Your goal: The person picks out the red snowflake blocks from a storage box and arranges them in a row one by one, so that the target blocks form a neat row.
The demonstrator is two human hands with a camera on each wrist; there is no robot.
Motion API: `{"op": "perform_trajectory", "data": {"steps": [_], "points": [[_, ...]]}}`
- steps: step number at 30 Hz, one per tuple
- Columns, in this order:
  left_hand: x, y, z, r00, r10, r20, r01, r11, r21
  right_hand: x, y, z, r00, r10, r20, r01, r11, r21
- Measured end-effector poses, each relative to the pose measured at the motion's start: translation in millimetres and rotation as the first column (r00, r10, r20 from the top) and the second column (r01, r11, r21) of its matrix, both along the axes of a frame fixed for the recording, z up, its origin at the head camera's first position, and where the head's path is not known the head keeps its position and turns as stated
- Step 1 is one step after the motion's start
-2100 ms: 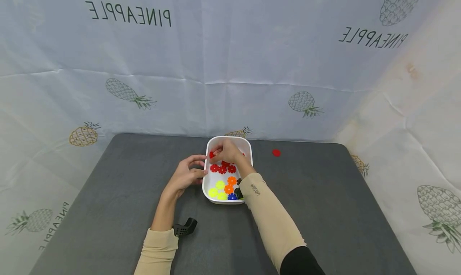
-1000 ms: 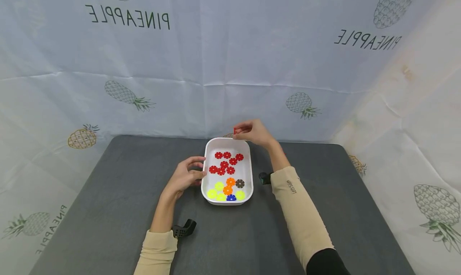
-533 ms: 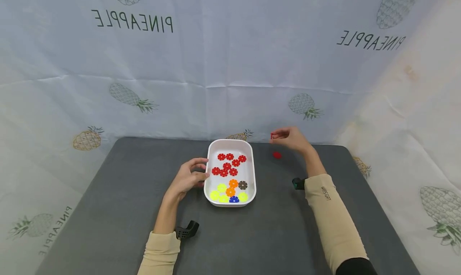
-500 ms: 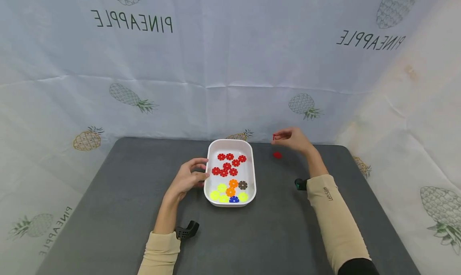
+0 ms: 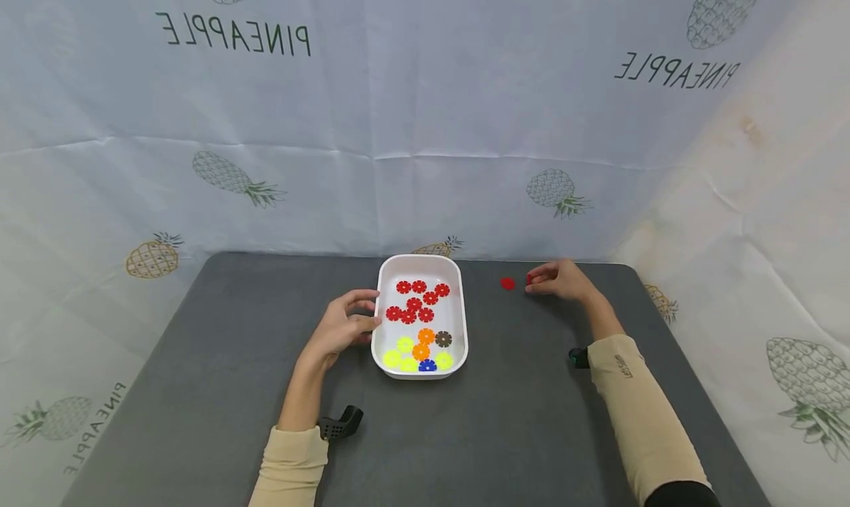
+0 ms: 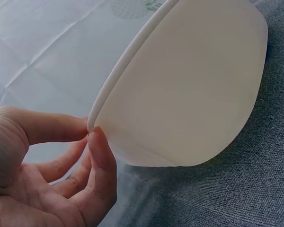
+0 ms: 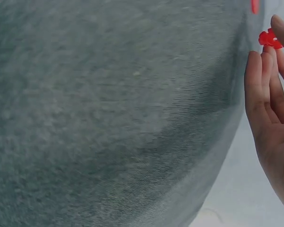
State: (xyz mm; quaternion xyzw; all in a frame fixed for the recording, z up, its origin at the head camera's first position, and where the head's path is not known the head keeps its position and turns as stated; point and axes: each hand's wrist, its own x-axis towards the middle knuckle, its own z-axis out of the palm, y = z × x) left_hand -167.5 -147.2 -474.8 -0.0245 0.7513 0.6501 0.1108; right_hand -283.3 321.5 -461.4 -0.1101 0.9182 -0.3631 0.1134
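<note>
In the head view my left hand [image 5: 340, 328] is at the left side of a white plastic tray [image 5: 463, 319]. The left wrist view has its thumb and a finger pinching the tray's rim [image 6: 128, 54]. Several red notched discs [image 5: 426, 314] lie spread over the tray's far half. Off to the right, at the table's far part, my right hand [image 5: 566, 281] pinches a red notched disc [image 7: 268, 39] between thumb and fingertips. Just left of those fingers, another red disc [image 5: 508, 283] lies on the table.
The tray's near half holds several yellow discs [image 5: 392, 359], two orange discs [image 5: 426, 336], a dark brown disc [image 5: 443, 339] and a blue disc [image 5: 428, 364]. A dark grey cloth covers the table [image 5: 219, 389]. Behind hangs a white pineapple-print curtain [image 5: 412, 108].
My right hand has come out of the tray with a red disc, passed over the disc on the table and lowered to its right. The left hand stays at the tray.
</note>
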Motion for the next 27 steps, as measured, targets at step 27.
{"op": "perform_trajectory", "data": {"steps": [27], "points": [[-2.1, 0.7, -1.0, 1.0, 0.011, 0.01, -0.01, 1.0, -0.011, -8.6, -26, 2.0, 0.999, -0.029, -0.039, 0.03, 1.0, 0.005]]}}
